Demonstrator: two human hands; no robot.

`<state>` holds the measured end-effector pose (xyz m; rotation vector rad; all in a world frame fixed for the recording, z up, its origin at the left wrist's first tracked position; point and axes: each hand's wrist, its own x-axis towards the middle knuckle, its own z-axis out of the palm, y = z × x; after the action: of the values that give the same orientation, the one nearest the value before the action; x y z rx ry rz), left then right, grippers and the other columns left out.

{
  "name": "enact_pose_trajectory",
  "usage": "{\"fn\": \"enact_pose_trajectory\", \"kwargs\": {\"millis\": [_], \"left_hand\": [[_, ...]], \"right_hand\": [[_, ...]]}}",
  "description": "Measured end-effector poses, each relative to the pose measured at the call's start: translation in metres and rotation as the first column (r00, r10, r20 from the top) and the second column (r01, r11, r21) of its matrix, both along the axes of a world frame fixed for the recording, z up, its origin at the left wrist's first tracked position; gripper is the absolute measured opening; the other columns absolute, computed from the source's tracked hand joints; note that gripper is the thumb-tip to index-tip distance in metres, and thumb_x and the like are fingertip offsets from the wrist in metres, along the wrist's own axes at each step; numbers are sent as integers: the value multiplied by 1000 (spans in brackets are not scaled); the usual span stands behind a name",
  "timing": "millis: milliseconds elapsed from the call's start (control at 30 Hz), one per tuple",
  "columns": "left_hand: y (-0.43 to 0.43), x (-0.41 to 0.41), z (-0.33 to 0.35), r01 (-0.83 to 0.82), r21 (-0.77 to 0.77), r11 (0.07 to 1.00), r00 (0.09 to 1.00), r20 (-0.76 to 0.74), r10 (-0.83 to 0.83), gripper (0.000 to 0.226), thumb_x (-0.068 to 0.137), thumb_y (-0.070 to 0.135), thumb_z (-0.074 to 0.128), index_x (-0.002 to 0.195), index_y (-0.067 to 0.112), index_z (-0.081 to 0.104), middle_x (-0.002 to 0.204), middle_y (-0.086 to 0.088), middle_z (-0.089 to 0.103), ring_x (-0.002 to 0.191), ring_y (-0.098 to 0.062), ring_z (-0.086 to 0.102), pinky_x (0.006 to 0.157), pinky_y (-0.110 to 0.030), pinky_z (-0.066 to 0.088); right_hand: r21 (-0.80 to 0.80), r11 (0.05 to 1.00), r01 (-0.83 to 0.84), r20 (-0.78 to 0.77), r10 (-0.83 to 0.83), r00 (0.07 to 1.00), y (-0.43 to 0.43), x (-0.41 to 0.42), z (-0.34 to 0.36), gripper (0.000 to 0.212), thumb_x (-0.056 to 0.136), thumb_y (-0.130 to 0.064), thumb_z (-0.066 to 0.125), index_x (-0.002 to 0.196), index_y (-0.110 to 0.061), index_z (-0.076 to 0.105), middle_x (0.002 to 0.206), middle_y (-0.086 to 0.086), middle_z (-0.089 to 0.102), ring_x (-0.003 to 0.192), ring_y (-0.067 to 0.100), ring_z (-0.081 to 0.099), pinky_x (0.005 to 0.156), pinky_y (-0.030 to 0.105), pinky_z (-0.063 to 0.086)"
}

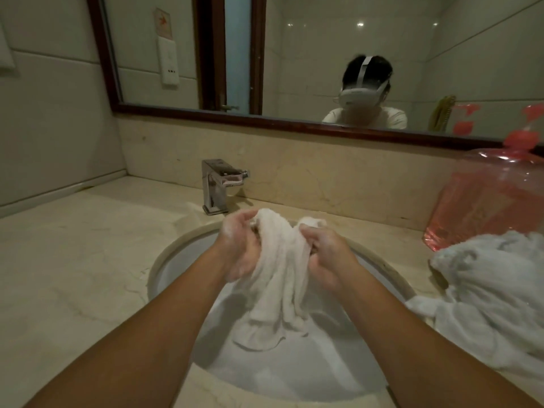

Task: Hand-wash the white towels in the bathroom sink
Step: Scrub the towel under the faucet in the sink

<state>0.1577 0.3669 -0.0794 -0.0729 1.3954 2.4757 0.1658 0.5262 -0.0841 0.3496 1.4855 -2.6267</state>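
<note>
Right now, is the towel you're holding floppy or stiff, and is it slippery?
Probably floppy: the towel sags in folds from the left hand and right hand into the sink. Likely heavy, as it looks soaked. Maybe slippery: suds coat both hands.

Pink pump bottle (485,201) on the marble counter (73,260) (far right), below the mirror (309,54).

We hold a towel (276,278) above the sink (164,260); faucet (215,187) behind it, another towel (494,293) and bottle (488,201) right on the counter (73,260).
</note>
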Motion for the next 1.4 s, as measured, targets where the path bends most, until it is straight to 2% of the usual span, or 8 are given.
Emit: {"fn": "enact_pose_trajectory", "kwargs": {"millis": [67, 200, 433, 600, 733, 933, 1133, 1400], "left_hand": [[-4, 4, 0, 63, 26, 998, 998, -33, -62, 44, 105, 25, 43, 129, -8, 61, 122, -27, 71, 117, -38, 69, 101, -47, 55], [2, 3, -7, -60, -273, 960, 967, -253, -11, 28, 97, 17, 71, 122, 5, 65, 104, -11, 78, 94, -25, 77, 82, -38, 61], [19, -4, -14, -250, -373, 893, 933, -341, 118, 76, 76, 76, 73, 132, 26, 65, 116, -3, 78, 105, -27, 76, 98, -53, 58], [32, -9, -23, -289, -394, 872, 947, -252, 200, 112, 65, 103, 48, 147, 26, 53, 126, -5, 73, 112, -28, 72, 97, -50, 58], [33, 1, -17, -403, -479, 780, 898, -373, 235, 68, 93, 78, 44, 129, 23, 61, 112, -5, 75, 103, -24, 73, 91, -48, 61], [19, 3, -3, -398, -594, 700, 913, -329, 240, 64, 101, 66, 46, 135, 12, 52, 122, -3, 65, 111, -25, 63, 103, -45, 52], [45, 17, 2, -360, -546, 757, 916, -359, 176, 35, 105, 60, 43, 99, 31, 60, 97, 3, 71, 92, -19, 72, 91, -45, 60], [51, 14, -3, -344, -567, 749, 930, -314, 190, 59, 101, 66, 46, 124, 15, 64, 99, -8, 76, 87, -23, 75, 80, -39, 63]], "right_hand": [[22, 1000, -3, 9, 3, 1000, 5, 0, 2, 55, 104, -4, 61, 155, -1, 42, 123, 23, 68, 101, 32, 74, 62, 40, 65], [157, 987, 19, -110, -1, 994, 3, -1, 1, 48, 99, -3, 69, 143, -19, 59, 132, 21, 69, 109, 37, 74, 95, 59, 60], [-48, 999, 17, -150, -24, 988, 3, 6, 15, 31, 97, -1, 71, 125, 12, 66, 115, 26, 76, 99, 35, 78, 83, 42, 66], [595, 793, 129, -369, 126, 921, -12, 7, 8, 28, 109, -38, 56, 137, -33, 54, 129, -9, 68, 112, 11, 70, 96, 30, 57], [738, 670, 79, -269, 186, 945, -22, 0, 1, 50, 109, -57, 34, 155, -43, 20, 142, 4, 51, 122, 24, 59, 105, 47, 51], [620, 777, 112, -79, -80, 994, 9, -15, -4, 63, 96, -59, 45, 134, -11, 60, 126, 11, 69, 106, 31, 68, 102, 50, 56], [540, 825, 164, -163, -89, 983, -22, -1, 10, 42, 111, -47, 37, 145, -24, 38, 131, 8, 59, 117, 30, 60, 105, 47, 51], [553, 795, 250, -149, -200, 968, -31, 7, 20, 32, 109, -45, 40, 131, -22, 44, 112, 9, 65, 104, 33, 66, 99, 51, 55]]}}
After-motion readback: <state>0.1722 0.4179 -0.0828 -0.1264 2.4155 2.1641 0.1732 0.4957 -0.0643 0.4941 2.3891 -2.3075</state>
